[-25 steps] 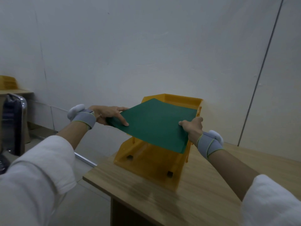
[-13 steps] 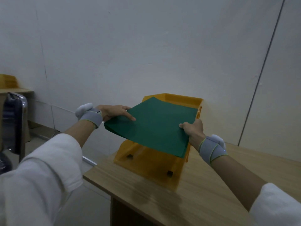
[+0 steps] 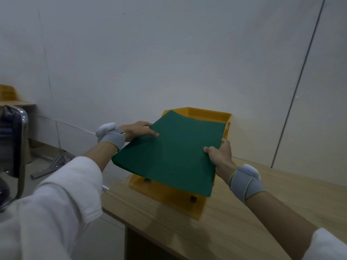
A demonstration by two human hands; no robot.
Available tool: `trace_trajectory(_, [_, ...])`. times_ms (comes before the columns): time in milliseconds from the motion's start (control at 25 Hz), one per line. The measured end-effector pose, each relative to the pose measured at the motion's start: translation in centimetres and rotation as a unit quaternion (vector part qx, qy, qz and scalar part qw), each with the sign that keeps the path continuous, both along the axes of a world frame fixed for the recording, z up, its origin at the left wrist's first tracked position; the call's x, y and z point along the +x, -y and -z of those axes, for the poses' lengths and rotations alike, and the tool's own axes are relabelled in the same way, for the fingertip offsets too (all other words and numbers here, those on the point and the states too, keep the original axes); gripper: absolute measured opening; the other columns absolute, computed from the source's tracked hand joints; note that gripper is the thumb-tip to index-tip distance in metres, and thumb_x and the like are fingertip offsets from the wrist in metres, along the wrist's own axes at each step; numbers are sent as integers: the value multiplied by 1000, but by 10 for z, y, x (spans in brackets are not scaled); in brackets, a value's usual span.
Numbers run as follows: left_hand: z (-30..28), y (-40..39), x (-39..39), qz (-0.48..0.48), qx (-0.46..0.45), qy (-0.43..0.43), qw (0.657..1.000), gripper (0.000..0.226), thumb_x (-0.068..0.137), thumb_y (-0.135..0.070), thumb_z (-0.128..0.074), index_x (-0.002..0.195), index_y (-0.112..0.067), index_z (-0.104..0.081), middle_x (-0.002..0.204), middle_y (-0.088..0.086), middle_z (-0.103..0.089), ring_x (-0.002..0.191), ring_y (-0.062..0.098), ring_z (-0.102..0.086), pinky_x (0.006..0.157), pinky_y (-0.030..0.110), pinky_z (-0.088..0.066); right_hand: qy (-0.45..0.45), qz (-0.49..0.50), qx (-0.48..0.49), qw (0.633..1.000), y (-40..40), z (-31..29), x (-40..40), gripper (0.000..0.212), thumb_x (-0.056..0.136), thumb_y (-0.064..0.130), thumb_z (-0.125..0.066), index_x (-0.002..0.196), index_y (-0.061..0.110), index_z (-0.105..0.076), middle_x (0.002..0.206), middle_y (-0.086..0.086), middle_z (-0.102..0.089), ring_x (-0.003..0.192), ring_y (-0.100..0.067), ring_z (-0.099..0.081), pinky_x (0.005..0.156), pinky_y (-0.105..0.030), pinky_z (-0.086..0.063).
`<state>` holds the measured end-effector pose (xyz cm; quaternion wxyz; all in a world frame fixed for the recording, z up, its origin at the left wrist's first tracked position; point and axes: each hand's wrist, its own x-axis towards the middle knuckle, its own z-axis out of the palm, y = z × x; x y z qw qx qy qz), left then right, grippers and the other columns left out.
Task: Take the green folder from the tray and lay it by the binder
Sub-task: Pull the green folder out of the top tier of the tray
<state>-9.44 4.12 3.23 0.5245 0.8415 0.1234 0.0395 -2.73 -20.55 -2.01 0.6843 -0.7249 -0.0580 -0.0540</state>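
Nearest, at 7 and 5 o'clock: white sleeves, bare forearms reaching forward, a grey wrist wrap on each. Farther along, left hand (image 3: 138, 130) at 10 o'clock of the green folder (image 3: 171, 153), forefinger flat on top, clamped on its left edge. Right hand (image 3: 219, 154) at 3 o'clock, thumb over the right edge, fingers beneath — pinching it. Folder itself dark green, matte, slightly bowed, held tilted above the orange tray (image 3: 208, 115), far corner over the upper tier. Beneath, wooden table (image 3: 281, 192); beyond, a pale wall.
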Motion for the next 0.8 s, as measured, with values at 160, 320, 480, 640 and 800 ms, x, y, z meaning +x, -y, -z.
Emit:
trace_trajectory(160, [1,1,1,-16,11,8,1000,63,84,-19,-66,140,-13,-38,133,13,-53,110,29,-56,93,37,-47,15,-9,4,1000,2,2,-5,77,88,5,-60,151,15,-16,145,-14,-42,125,-36,-48,96,-43,-47])
trace_trajectory(320, [4,1,-4,-30,31,16,999,64,82,-19,-67,140,-17,-38,132,15,-54,114,33,-57,98,43,-48,19,-17,-2,1000,5,3,-8,75,90,6,-56,151,19,-15,149,-12,-39,127,-36,-47,98,-46,-47])
trace_trajectory(480, [10,4,-11,-27,15,38,999,64,81,-11,-68,139,-17,-39,124,19,-62,96,33,-63,84,40,-52,40,-30,-20,999,10,2,-14,70,91,5,-50,150,21,-16,148,-9,-40,109,-28,-51,86,-41,-49])
trace_trajectory(640, [19,10,-15,-26,0,57,998,64,81,-5,-67,138,-18,-42,119,21,-64,90,33,-64,83,42,-53,75,-37,-28,996,18,0,-22,63,90,4,-46,147,19,-24,142,-7,-47,105,-24,-52,86,-38,-47])
trace_trajectory(800, [19,36,-7,1,-28,72,997,66,80,-4,-67,138,-19,-41,111,16,-67,81,29,-66,73,37,-55,81,-11,-39,996,47,-4,-22,62,90,7,-47,147,18,-26,138,-8,-51,105,-25,-54,93,-43,-50])
